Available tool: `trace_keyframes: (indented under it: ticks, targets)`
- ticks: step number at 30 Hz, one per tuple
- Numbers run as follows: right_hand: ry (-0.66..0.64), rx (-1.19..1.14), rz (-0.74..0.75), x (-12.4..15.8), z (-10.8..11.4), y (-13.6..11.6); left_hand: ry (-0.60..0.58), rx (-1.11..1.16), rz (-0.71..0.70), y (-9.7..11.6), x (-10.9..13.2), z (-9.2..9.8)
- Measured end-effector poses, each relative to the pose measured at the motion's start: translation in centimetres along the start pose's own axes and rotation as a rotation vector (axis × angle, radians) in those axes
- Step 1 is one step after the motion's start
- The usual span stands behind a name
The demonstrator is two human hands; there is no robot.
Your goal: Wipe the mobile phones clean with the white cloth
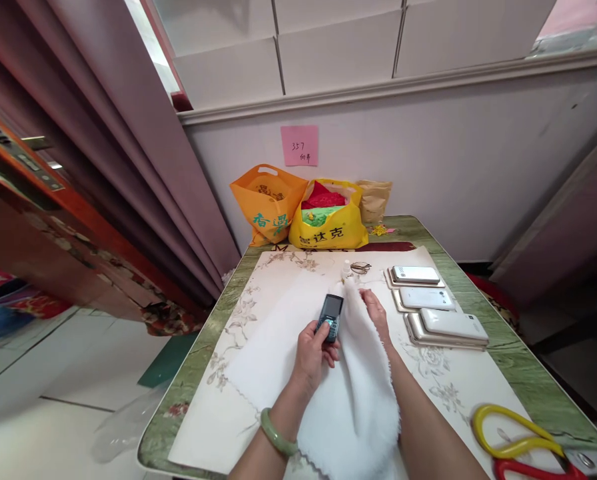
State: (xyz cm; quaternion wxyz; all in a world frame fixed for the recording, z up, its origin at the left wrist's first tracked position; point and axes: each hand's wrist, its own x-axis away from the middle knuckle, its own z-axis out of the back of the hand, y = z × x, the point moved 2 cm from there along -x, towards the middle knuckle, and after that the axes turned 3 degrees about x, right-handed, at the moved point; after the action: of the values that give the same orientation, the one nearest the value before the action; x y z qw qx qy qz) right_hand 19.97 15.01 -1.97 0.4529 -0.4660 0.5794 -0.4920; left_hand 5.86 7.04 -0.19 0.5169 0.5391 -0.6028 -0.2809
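Note:
My left hand (311, 355), with a green bangle (277, 433) on its wrist, is closed around a dark keypad phone (333, 307). The thumb presses on the keys and the small screen faces up. My right hand (376, 317) grips the raised edge of a white fleecy cloth (351, 407), just to the right of the phone; some of its fingertips are hidden behind the fabric. The cloth spreads under both hands and hangs toward me. A small white bottle (346, 268) stands just beyond the raised cloth.
Glasses (361, 268) lie past the cloth. Stacked phones (453, 325) sit at the right, with large scissors (518, 443) at the near right corner. An orange bag (268, 207), a yellow bag (328, 230) and a brown paper bag (376, 200) stand against the wall.

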Motion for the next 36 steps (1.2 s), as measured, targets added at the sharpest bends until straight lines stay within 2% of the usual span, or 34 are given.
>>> trace_keyframes:
  ticks: [3,6,9,11,18,24,27,29,32,34,36]
  targets:
    - [-0.124,0.019,-0.019,0.7,-0.4,-0.5,-0.007,0.030,-0.020,-0.9,0.3,-0.2]
    - [-0.260,0.165,0.085,1.6,-1.0,-0.9,-0.003,0.051,-0.082,-1.3,0.1,-0.1]
    - [-0.316,0.297,0.187,2.4,-1.7,-1.1,0.019,0.108,-0.120,-1.2,0.0,0.1]
    - [-0.322,0.354,0.200,2.7,-2.0,-1.0,0.018,0.145,-0.128,-1.1,0.0,0.3]
    - [-0.254,0.177,-0.003,2.5,-2.0,-0.7,-0.002,0.127,-0.162,-1.0,0.2,0.6]
    - [-0.387,-0.067,-0.206,2.5,-1.3,-0.9,-0.031,-0.021,-0.213,-1.2,0.5,0.4]
    - [-0.247,-0.176,-0.265,2.0,-0.8,-0.5,-0.033,-0.073,-0.187,-1.2,0.6,0.3]
    - [-0.104,-0.182,-0.230,1.7,-0.4,-0.4,-0.026,-0.083,-0.174,-1.2,0.6,0.3]
    - [0.051,-0.091,-0.044,1.4,0.2,-0.9,-0.011,-0.093,-0.161,-1.4,0.6,0.3]
    - [0.071,0.011,0.124,1.7,0.4,-1.8,0.004,-0.122,-0.140,-1.5,0.6,0.3]
    - [-0.003,0.105,0.263,2.3,0.3,-2.5,0.017,-0.135,-0.120,-1.6,0.6,0.3]
